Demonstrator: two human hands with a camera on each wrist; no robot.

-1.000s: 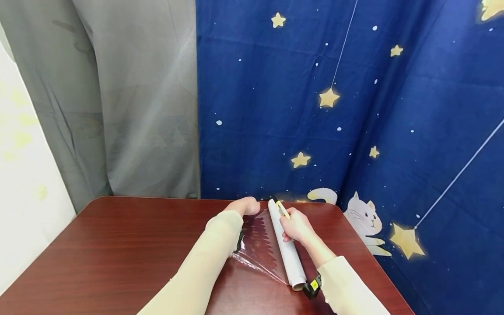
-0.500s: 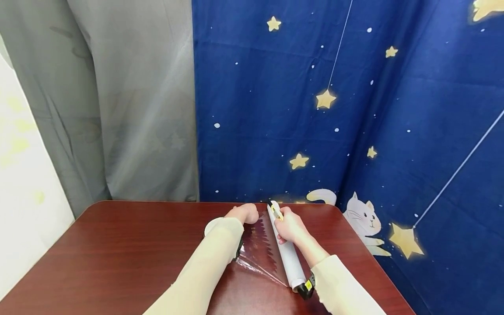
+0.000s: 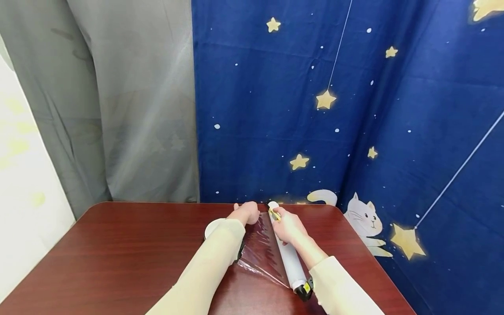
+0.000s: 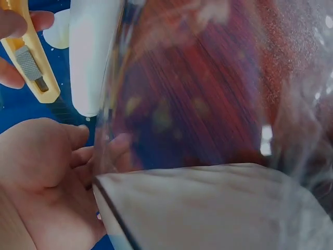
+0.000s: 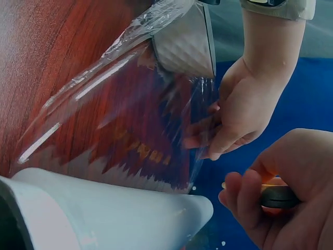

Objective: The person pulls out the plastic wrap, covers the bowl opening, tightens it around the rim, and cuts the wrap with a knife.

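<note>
A white roll of cling film point(image 3: 290, 264) lies on the table, slanting away from me. Clear film point(image 3: 261, 249) stretches leftward from it, wrinkled along its near edge. My left hand point(image 3: 248, 213) pinches the film's far edge between thumb and fingers, as the right wrist view shows. In my right hand point(image 3: 290, 228) is a yellow utility knife point(image 4: 34, 62), held over the far end of the roll close to the film's edge. A white bowl point(image 3: 211, 227) with a quilted side point(image 5: 184, 44) stands behind my left forearm, mostly hidden; film lies over or against it.
The dark red wooden table point(image 3: 138, 253) ends just beyond my hands. Behind it hang a grey curtain point(image 3: 145, 109) and a blue star-patterned curtain point(image 3: 260, 109).
My right hand with the utility knife has moved a little left, toward the film's far edge. My left hand still holds the film. The bowl's rim has come into view beside my left sleeve.
</note>
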